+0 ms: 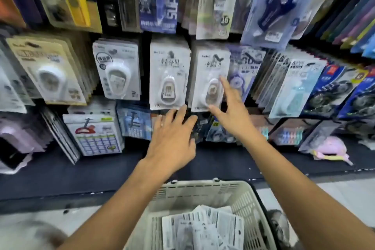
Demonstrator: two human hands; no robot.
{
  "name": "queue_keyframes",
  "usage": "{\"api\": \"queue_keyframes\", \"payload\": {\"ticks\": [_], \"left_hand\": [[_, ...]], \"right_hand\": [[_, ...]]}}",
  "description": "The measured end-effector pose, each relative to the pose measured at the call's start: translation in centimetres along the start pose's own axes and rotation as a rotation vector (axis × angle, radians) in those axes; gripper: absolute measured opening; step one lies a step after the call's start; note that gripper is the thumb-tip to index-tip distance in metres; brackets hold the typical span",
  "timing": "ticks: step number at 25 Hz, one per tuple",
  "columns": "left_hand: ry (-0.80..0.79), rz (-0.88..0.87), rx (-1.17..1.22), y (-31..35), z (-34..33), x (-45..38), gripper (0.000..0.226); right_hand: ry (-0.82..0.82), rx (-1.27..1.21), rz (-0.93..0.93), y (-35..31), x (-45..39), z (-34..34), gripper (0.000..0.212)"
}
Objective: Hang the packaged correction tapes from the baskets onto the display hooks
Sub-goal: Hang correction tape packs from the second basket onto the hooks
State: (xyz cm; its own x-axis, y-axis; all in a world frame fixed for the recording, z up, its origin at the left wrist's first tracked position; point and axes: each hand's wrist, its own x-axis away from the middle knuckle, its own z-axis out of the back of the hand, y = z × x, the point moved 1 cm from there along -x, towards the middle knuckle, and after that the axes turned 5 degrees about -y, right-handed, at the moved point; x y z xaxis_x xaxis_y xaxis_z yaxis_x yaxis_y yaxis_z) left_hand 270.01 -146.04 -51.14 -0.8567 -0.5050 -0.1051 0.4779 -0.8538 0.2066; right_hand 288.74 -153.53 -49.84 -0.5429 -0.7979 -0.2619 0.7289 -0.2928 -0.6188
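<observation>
Both hands were up at the display wall, and neither held a pack. The right hand (229, 107) was spread wide, fingers straight and apart, its thumb at the lower edge of a white correction tape pack (209, 79) hanging on its hook and its forefinger up beside the pack's right edge, probably to steady the pack and square it against the ones behind. The left hand (172, 134) reached forward just below the neighbouring white pack (169, 75), fingers extended and slightly apart, fingertips over the dark packs in the row beneath; whether they touched anything could not be told. The two white packs hung side by side, faces outward and upright, so that the printed cards could be read and each kind kept its own hook. The hooks themselves were hidden behind the cards. Below, the cream plastic basket (239, 195) stood close under the arms, within easy reach of either hand, and more packaged tapes (205, 227) lay in it face down in a loose heap, waiting to be hung. Judging from that heap, a good share of the work remained, and the next move would likely be a reach down for another pack.
</observation>
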Motion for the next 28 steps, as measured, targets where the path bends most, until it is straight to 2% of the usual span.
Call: {"api": "queue_keyframes", "payload": {"ticks": [2, 3, 4, 6, 7, 8, 9, 12, 16, 18, 21, 22, 25, 28], "left_hand": [[-0.314, -0.005, 0.047, 0.6, -4.5, 1.4, 0.059], [-0.492, -0.033, 0.056, 0.6, -7.3, 2.3, 0.055], [-0.667, -0.064, 0.055, 0.3, -10.3, 3.5, 0.051], [-0.980, -0.050, 0.065, -0.8, -16.4, 6.6, 0.053], [-1.087, 0.013, 0.083, -1.5, -19.3, 8.2, 0.056], [-1.152, 0.086, 0.097, -2.2, -21.9, 9.6, 0.058], [-1.186, 0.147, 0.102, -2.7, -24.3, 10.7, 0.059], [-1.190, 0.269, 0.137, -3.4, -29.6, 11.4, 0.068], [-0.966, 0.335, 0.248, -3.0, -33.3, 7.5, 0.078], [-0.939, 0.307, 0.226, -2.7, -35.3, 6.5, 0.084], [-0.992, 0.351, 0.205, -3.1, -37.3, 7.2, 0.074], [-1.021, 0.398, 0.231, -3.5, -37.6, 7.6, 0.065], [-1.054, 0.564, 0.426, -5.1, -38.1, 8.3, 0.049], [-1.022, 0.716, 0.592, -6.3, -38.4, 9.7, 0.059]], "right_hand": [[0.056, -0.108, -0.141, 3.7, 4.9, -3.7, 0.064], [0.036, -0.132, -0.248, 6.1, 8.1, -6.1, 0.053], [-0.056, -0.131, -0.361, 8.5, 11.4, -8.6, 0.041], [-0.474, -0.087, -0.591, 13.0, 18.3, -13.1, 0.031], [-0.712, -0.032, -0.675, 14.9, 21.4, -14.8, 0.035], [-0.883, 0.008, -0.743, 16.7, 24.0, -16.2, 0.042], [-0.949, 0.016, -0.806, 18.2, 25.9, -17.2, 0.047], [-0.819, -0.064, -0.987, 21.1, 28.4, -19.3, 0.048], [-0.633, -0.159, -1.087, 21.8, 30.3, -22.5, 0.039], [-0.640, -0.231, -1.104, 21.7, 31.1, -24.0, 0.039], [-0.752, -0.401, -1.142, 21.7, 31.3, -25.2, 0.076], [-0.750, -0.392, -1.139, 21.8, 31.3, -25.3, 0.080], [-0.737, -0.295, -1.091, 22.5, 31.4, -25.3, 0.052], [-0.827, -0.274, -1.071, 23.0, 30.7, -25.2, 0.027]]}}
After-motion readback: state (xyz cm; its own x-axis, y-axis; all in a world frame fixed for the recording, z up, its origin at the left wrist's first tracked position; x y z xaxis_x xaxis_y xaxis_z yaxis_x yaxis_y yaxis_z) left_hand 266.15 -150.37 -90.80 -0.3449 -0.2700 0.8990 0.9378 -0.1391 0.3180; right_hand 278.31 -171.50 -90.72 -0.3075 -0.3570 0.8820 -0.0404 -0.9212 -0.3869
